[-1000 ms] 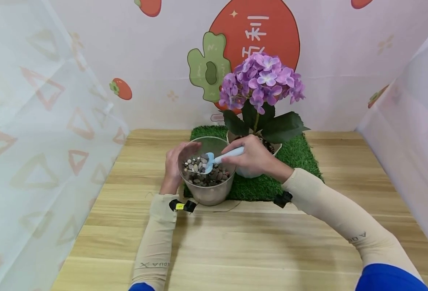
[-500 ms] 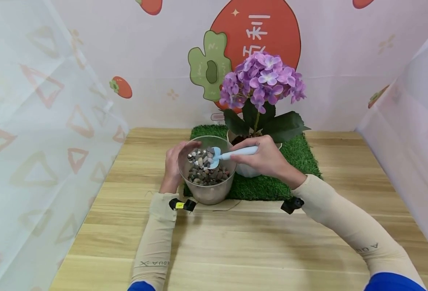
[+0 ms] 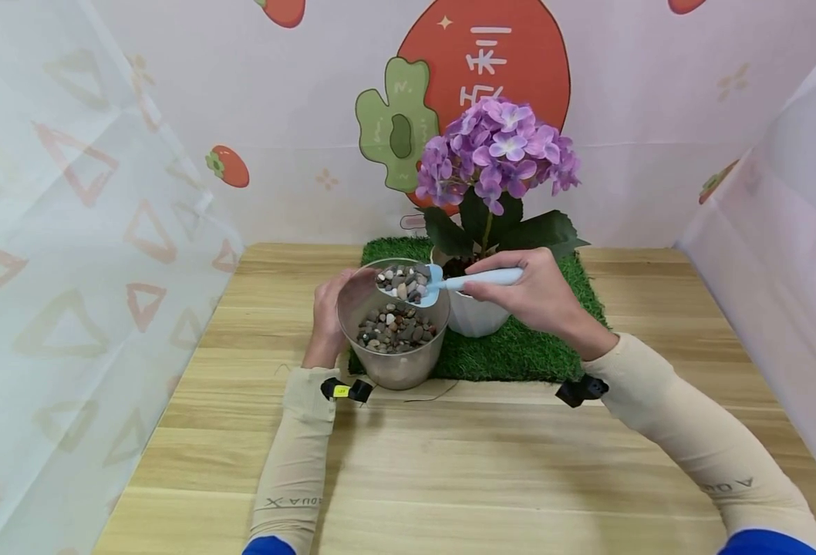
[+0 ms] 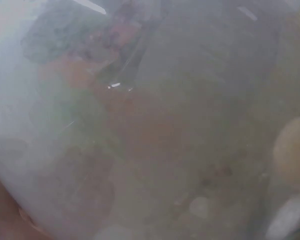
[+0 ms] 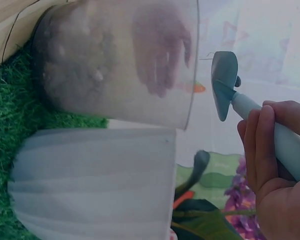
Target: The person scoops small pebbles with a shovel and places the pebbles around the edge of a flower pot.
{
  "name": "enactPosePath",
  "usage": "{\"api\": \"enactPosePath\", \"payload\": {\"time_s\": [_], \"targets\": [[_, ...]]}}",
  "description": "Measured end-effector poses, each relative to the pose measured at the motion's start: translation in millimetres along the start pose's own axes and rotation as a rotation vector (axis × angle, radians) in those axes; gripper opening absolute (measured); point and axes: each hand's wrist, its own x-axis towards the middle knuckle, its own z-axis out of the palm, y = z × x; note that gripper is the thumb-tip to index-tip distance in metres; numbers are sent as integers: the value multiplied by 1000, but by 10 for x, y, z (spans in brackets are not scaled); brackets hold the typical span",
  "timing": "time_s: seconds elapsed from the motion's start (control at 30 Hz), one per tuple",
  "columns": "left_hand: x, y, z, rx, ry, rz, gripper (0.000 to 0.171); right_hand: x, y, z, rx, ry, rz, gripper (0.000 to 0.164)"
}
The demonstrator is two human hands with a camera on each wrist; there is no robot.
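The right hand (image 3: 547,297) grips a pale-blue plastic scoop (image 3: 436,286) of small grey pebbles (image 3: 402,284); to its left, the straight-fingered left hand (image 3: 324,312) touches a clear round plastic bucket (image 3: 401,373). Scooping seems done; next needs level carrying.

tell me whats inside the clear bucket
Inside the clear bucket are mixed pebbles. Whatever lies beneath their top layer is mostly covered. The loaded blue scoop is above the bucket, not inside.
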Motion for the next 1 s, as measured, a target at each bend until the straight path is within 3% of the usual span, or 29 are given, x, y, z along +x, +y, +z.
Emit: {"api": "enactPosePath", "payload": {"time_s": [0.2, 0.4, 1.0], "targets": [[-4, -11, 3, -52, -49, 16, 41, -63, -19, -135, -44, 57, 3, 18], [2, -25, 20, -92, -47, 28, 39, -112, -17, -254, -31, 101, 5, 18], [18, -70, -48, -52, -100, 61, 39, -273, 114, -528, -140, 187, 76, 23]]}}
